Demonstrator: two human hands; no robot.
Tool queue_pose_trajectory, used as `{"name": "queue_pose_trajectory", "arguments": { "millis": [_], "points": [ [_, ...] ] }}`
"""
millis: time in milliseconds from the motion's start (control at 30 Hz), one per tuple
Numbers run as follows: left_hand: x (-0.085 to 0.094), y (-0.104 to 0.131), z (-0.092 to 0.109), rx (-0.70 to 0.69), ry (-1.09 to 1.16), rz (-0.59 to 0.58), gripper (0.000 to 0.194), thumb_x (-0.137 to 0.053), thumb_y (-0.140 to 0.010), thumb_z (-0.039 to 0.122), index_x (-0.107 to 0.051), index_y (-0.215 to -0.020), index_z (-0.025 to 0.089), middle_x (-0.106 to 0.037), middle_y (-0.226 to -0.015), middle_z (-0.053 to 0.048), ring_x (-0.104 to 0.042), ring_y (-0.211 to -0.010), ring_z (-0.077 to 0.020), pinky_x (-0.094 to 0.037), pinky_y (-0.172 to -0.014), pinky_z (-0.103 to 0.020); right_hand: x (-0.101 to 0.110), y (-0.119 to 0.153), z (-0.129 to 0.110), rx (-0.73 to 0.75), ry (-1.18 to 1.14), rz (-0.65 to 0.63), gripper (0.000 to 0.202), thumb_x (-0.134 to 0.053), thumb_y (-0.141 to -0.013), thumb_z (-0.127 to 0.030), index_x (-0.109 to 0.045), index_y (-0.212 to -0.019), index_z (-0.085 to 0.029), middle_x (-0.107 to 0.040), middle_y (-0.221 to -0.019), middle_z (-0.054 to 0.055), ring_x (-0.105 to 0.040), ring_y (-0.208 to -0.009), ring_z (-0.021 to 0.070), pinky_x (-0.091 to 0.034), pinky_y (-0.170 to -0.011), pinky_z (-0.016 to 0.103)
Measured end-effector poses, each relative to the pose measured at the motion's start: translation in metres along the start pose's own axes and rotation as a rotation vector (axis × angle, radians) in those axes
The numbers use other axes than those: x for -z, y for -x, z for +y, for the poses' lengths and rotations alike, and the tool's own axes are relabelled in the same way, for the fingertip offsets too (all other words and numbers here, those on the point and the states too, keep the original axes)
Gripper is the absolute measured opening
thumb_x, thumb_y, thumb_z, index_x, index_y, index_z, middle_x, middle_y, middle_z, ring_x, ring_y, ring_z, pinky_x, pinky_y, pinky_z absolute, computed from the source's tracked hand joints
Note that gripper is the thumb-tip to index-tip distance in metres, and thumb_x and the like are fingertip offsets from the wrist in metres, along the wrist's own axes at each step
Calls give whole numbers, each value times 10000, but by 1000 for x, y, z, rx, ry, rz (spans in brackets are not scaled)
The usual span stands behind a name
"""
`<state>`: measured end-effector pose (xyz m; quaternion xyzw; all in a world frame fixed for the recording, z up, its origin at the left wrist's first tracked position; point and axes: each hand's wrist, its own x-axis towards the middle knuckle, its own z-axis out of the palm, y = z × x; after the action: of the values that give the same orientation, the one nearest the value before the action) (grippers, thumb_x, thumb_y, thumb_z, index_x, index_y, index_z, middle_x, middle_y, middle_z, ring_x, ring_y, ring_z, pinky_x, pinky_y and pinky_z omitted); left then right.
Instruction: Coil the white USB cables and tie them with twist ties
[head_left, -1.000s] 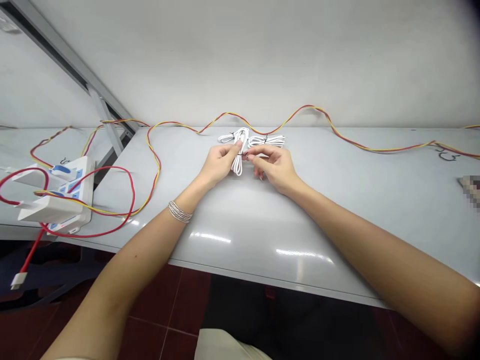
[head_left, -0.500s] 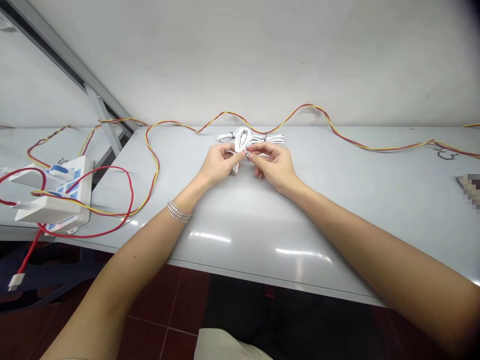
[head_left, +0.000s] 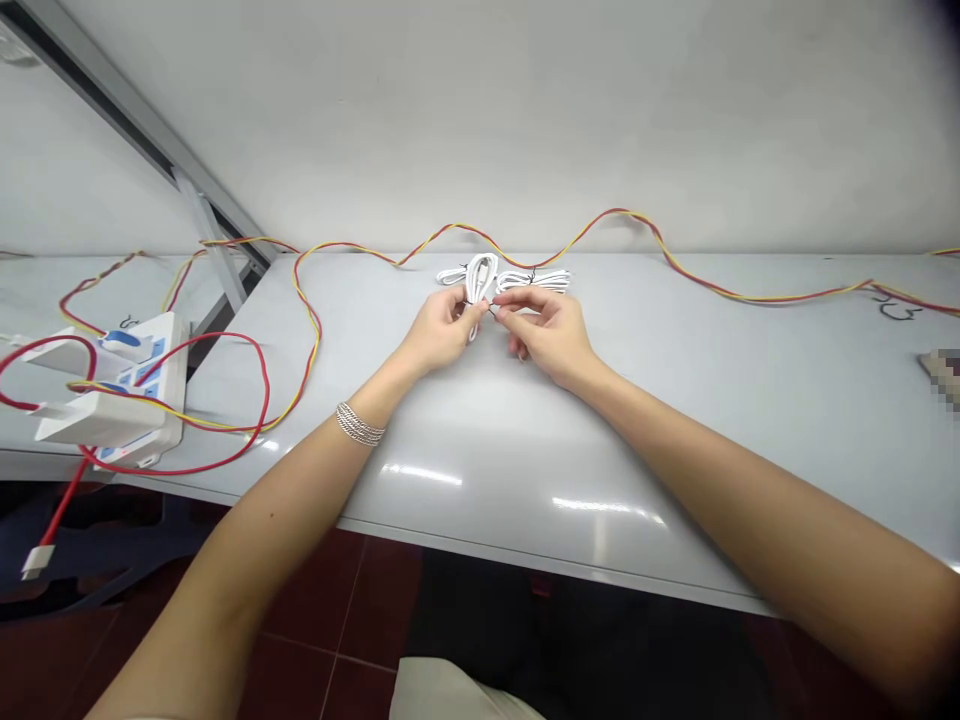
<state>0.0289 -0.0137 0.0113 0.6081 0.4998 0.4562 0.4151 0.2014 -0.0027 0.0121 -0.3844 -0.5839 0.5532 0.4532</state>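
Observation:
My left hand pinches a coiled white charging cable between thumb and fingers, its loops standing up above the grip and its lower end poking out below. My right hand is closed in a pinch on a thin black twist tie that runs out from the coil. Behind the hands, a second bundled white cable lies on the table with a dark tie round it. Another white cable bundle lies just left of the held coil, partly hidden by it.
A white power strip with adapters and a looping red cable stands at the left. Twisted red and yellow wire runs along the back of the grey table. Black ties and a blurred object lie at the right.
The held coil has tilted slightly to the left. My right fingers have drawn a little apart from my left ones, and the black twist tie now shows between them.

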Motion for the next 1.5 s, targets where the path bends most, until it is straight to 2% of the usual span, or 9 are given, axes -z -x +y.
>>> {"name": "queue_pose_trajectory", "arguments": {
  "millis": [100,200,333,500,733,900,1067,1300,1500],
  "points": [
    [0,1,1,-7,-10,-9,233,-694,-891,374,-604,-859,161,-556,-639,2,-481,-528,-106,-369,-503,-258,0,0,1,10,-3,10,155,-736,-774,-265,-688,-891,-175,-695,-885,16,-523,-430,59,-402,-372,223],
    [-2,2,1,-32,-7,-17,217,-706,-882,351,-619,-911,154,-596,-701,-14,-539,-582,-120,-422,-541,-265,0,-1,2,11,0,3,137,-737,-774,-266,-662,-850,-180,-665,-750,-6,-517,-422,73,-396,-372,223],
    [-3,2,-1,-69,-8,-15,236,-732,-859,362,-603,-869,164,-603,-694,-12,-561,-594,-131,-437,-556,-266,-1,-1,1,0,15,-5,110,-729,-770,-243,-644,-808,-184,-622,-639,-29,-510,-411,80,-397,-378,219],
    [-2,3,-3,-51,-29,-31,190,-692,-891,328,-597,-890,164,-588,-691,-8,-527,-580,-117,-416,-540,-259,-1,0,-1,-15,29,-8,135,-732,-754,-261,-655,-823,-176,-632,-668,-25,-518,-425,76,-403,-385,217],
    [-5,3,1,-48,40,-3,207,-683,-895,349,-647,-931,149,-648,-749,-29,-601,-633,-132,-462,-588,-264,-1,-1,1,19,6,7,203,-740,-743,-315,-631,-839,-174,-664,-779,-2,-510,-436,64,-399,-368,216],
    [-6,3,5,-46,100,14,121,-649,-870,238,-660,-950,148,-676,-825,-36,-612,-634,-124,-497,-624,-273,0,-3,6,37,12,36,182,-713,-764,-301,-617,-858,-179,-670,-868,3,-514,-434,58,-406,-379,225],
    [-4,3,3,-113,82,34,300,-719,-771,179,-637,-1059,161,-673,-1044,-65,-629,-695,-105,-517,-646,-251,0,-3,6,39,27,49,155,-700,-766,-264,-610,-861,-182,-648,-865,4,-519,-447,70,-401,-385,236],
    [-2,1,-4,-134,47,56,470,-813,-700,223,-622,-1127,180,-639,-963,-45,-639,-797,-131,-562,-734,-272,0,-2,6,29,48,51,144,-698,-775,-275,-603,-845,-193,-662,-866,7,-511,-454,64,-412,-394,230],
    [-2,-1,-2,-169,-54,94,427,-832,-712,291,-649,-1074,157,-702,-901,-52,-663,-824,-157,-545,-750,-269,0,-3,9,43,37,50,165,-702,-767,-288,-588,-841,-195,-651,-881,11,-507,-456,71,-404,-396,242]
  ]
}}
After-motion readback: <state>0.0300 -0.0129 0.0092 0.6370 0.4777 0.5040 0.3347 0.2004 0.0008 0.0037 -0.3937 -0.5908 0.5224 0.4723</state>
